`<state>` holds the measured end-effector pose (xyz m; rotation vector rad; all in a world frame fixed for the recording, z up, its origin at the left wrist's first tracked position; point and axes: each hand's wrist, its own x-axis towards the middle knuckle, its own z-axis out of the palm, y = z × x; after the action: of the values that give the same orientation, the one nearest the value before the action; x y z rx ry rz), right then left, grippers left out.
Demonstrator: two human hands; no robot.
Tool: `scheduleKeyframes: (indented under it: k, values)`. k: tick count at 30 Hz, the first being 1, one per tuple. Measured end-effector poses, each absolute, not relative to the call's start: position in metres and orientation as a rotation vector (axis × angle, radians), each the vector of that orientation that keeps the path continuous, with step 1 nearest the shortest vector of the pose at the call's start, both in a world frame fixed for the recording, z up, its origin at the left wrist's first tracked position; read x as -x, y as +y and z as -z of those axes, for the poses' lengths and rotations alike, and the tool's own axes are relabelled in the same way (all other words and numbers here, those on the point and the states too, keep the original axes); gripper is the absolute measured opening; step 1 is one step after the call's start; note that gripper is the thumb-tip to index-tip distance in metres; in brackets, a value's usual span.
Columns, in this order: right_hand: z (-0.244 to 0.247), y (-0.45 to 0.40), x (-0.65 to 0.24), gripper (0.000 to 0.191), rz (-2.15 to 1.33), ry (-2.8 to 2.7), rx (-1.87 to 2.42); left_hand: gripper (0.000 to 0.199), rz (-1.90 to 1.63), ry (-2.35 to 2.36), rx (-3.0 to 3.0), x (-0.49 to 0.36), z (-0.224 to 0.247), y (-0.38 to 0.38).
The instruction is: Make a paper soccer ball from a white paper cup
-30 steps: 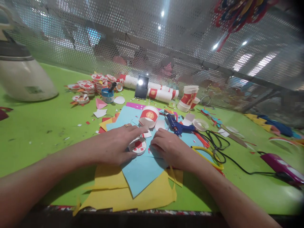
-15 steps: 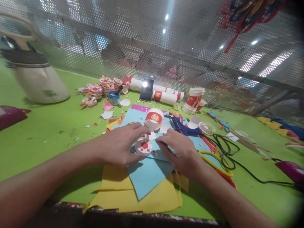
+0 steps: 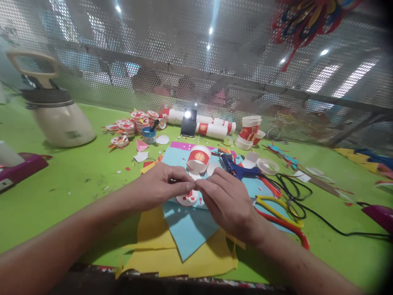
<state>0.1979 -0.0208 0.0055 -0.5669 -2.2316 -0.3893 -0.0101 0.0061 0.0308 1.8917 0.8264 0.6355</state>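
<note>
My left hand [image 3: 159, 185] and my right hand [image 3: 229, 200] meet fingertip to fingertip, both pinched. Whatever lies between the fingertips is too small or hidden to name. Just below them, a round paper cup base [image 3: 187, 199] with small red paper pieces on it rests on light blue paper [image 3: 187, 233]; my fingers cover part of it. Behind the fingertips a red and white paper cup [image 3: 199, 159] with a gold emblem lies tipped, its cut opening toward me. A blue glue gun [image 3: 241, 169] lies beyond my right hand.
Yellow-and-red-handled scissors [image 3: 279, 211] lie right of my right hand, near a black cord [image 3: 325, 229]. Farther back are a phone [image 3: 188, 123], stacked cups [image 3: 248, 132], a blue jar [image 3: 149, 135] and several decorated discs [image 3: 124, 127]. A sprayer bottle [image 3: 61, 119] stands left.
My left hand has let go of the round cup base, which now lies flatter on the paper. Its fingertips have moved right to meet those of my right hand. The view has shifted slightly.
</note>
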Motion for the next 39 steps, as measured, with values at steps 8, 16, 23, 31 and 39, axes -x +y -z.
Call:
scheduleKeyframes:
  k: [8,16,23,31,39]
  values:
    - [-0.004,-0.022,-0.194,0.028,0.277,-2.173,0.543,0.034,-0.603,0.791,-1.607,0.011,-0.024,0.009]
    - [-0.004,-0.024,-0.194,0.036,0.150,-2.160,0.524,0.031,-0.626,0.725,-1.532,0.011,-0.025,0.008]
    - [-0.011,-0.030,-0.192,0.024,-0.042,-2.117,0.589,0.030,-0.635,0.705,-1.508,0.010,-0.022,0.008]
    - [-0.013,-0.032,-0.193,0.017,-0.290,-1.923,0.752,0.030,-0.644,0.750,-1.444,0.008,-0.023,0.009]
    - [-0.020,-0.030,-0.196,0.015,-0.800,-1.749,1.085,0.028,-0.593,0.860,-1.511,0.007,-0.023,0.009]
